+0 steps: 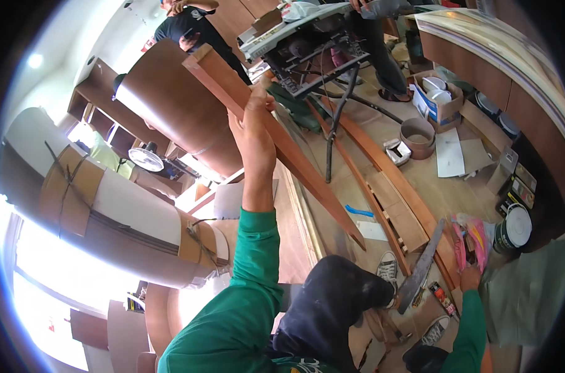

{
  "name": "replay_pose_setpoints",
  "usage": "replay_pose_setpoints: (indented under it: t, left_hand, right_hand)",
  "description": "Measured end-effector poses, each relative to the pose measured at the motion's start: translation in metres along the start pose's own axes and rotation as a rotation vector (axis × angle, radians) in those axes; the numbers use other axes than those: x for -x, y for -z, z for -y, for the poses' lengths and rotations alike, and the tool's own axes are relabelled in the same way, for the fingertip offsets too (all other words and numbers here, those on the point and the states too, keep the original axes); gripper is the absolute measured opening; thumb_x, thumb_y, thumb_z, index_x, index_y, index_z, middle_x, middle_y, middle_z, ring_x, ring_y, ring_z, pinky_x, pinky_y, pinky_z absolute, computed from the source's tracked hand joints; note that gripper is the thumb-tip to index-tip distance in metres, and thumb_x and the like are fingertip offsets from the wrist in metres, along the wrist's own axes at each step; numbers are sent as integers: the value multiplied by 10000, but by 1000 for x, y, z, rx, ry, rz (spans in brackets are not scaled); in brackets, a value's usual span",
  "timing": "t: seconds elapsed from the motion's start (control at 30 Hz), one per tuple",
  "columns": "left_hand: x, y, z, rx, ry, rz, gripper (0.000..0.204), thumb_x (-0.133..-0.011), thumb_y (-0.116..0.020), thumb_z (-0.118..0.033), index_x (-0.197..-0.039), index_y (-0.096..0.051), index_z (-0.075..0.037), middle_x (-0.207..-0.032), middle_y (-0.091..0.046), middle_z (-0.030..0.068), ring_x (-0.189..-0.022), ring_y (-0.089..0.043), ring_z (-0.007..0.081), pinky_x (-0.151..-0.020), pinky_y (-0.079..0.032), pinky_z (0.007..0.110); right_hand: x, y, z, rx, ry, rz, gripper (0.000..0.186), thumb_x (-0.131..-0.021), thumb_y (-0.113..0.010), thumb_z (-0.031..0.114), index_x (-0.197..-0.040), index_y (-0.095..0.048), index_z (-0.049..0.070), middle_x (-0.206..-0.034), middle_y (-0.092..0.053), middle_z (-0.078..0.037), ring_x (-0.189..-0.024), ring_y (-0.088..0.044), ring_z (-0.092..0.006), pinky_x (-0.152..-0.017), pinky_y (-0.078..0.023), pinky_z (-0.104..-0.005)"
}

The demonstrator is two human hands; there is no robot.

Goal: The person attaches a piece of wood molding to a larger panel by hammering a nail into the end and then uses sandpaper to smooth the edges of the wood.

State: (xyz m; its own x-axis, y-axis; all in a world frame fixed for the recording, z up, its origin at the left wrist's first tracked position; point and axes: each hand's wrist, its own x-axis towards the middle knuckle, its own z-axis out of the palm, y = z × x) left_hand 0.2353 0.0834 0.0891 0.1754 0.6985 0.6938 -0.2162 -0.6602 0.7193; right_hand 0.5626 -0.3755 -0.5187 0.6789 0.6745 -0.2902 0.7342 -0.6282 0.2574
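Observation:
A long reddish-brown wooden board [288, 149] slants from upper left down to the middle of the view. My left hand [255, 124] is closed around it near its upper end, arm stretched forward. At the lower right, my right hand [471, 278] reaches down to the near edge of a pink plastic bag [472, 239] with dark pieces inside; its fingers are mostly hidden. A handsaw [422, 267] lies beside my shoe, its blade across long wooden strips [382, 158] on the floor. A small red-and-black container [443, 299] lies close to the saw.
A table saw [295, 34] on a stand is at the top, with one person beside it and another to its left. Large rolled brown sheets [176, 99] stand at left. A white-lidded bucket [514, 225], a cardboard box [441, 99] and a brown round tub [417, 133] line the right.

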Motion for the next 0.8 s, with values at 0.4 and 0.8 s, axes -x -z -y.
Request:
replay_pose_setpoints:
  t: [0.4,0.8]
  left_hand:
    - [0,4,3,77,-105,100,596,-981,-665,-250,-1471,-429,-5,-956,-598,32,-873,-568,119,-818,-476,307]
    - [31,22,-26,109,-108,106,663,-961,-667,-142,-1542,-358,-61,-1023,-477,7,-889,-457,105,-774,-423,268]
  right_hand:
    - [35,111,11,-461,104,-33,551,-870,-718,149,-1356,-540,-38,-1325,-570,-313,-1165,-598,-499,-1021,-502,-520]
    - [158,293,13,-1114,25,-376,684,-904,-669,112,-1541,-432,33,-1258,-648,-276,-1147,-658,-393,-989,-510,-441]
